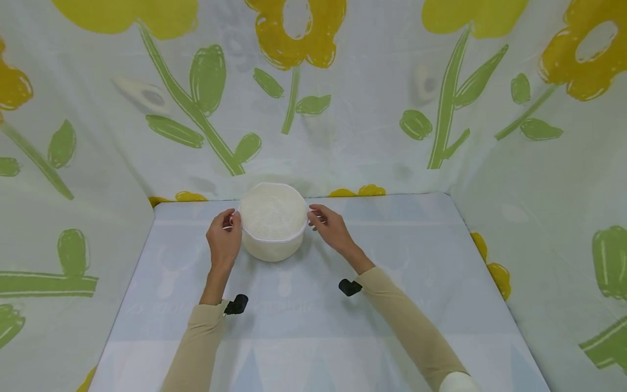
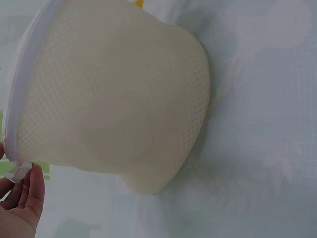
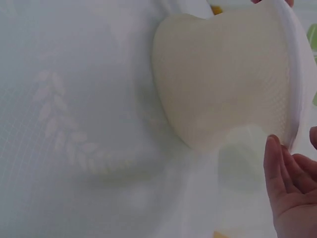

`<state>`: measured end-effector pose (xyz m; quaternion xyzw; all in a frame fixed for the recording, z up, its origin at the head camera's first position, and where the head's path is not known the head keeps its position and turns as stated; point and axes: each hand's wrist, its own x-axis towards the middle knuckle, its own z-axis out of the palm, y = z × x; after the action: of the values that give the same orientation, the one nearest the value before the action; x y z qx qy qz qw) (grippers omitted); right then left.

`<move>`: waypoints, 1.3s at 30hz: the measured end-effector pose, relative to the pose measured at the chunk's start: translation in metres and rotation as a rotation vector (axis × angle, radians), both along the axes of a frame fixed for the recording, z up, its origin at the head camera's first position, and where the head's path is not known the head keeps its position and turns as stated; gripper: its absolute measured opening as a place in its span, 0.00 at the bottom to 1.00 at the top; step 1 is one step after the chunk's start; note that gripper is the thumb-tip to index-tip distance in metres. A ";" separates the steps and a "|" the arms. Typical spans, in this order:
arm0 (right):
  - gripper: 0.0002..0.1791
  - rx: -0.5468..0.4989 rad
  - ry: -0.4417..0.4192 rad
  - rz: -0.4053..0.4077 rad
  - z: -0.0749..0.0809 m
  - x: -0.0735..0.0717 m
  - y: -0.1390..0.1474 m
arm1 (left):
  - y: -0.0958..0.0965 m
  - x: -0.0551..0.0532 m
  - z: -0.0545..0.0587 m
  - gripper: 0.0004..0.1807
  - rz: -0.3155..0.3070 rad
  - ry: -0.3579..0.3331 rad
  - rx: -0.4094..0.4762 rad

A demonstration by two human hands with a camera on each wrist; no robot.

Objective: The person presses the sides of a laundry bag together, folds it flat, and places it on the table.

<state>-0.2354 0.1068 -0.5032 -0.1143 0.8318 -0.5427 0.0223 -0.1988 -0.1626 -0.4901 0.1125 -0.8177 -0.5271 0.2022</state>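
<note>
a pale cream mesh bag (image 1: pixel 272 251) stands near the far edge of the table (image 1: pixel 392 256), a little left of the middle, with its bottom on the printed cloth and its round top facing up. a white trim (image 2: pixel 26 69) runs around the top. the left hand (image 1: pixel 224 237) is at the bag's left side, its thumb and fingers clamped on a small white tab (image 2: pixel 19 173) at the trim. the right hand (image 1: pixel 334 227) is at the opposite side, its thumb and fingertips pinching the trimmed edge. both forearms are in beige sleeves (image 1: pixel 409 324), with a small black camera (image 1: pixel 237 305) at each wrist. behind the table and along both its sides hangs a pale curtain (image 1: pixel 367 120), printed with yellow and orange flowers (image 1: pixel 271 38) and green stems (image 1: pixel 446 103) and leaves.
</note>
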 end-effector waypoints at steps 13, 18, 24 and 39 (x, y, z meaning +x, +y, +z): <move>0.26 -0.026 -0.096 0.012 0.013 0.002 -0.003 | 0.002 0.005 0.010 0.20 -0.083 -0.139 0.111; 0.26 -0.076 -0.138 0.025 0.017 0.003 0.006 | 0.004 0.006 0.014 0.21 -0.133 -0.191 0.185; 0.26 -0.163 -0.201 0.043 0.023 0.008 0.016 | 0.007 0.010 0.017 0.23 -0.180 -0.252 0.248; 0.25 -0.139 -0.244 -0.002 0.025 0.022 0.042 | 0.023 0.024 0.010 0.21 -0.259 -0.228 0.335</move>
<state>-0.2130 0.1491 -0.4784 -0.0478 0.7836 -0.6087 0.1148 -0.1749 -0.1397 -0.4801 0.0975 -0.7441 -0.6606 0.0180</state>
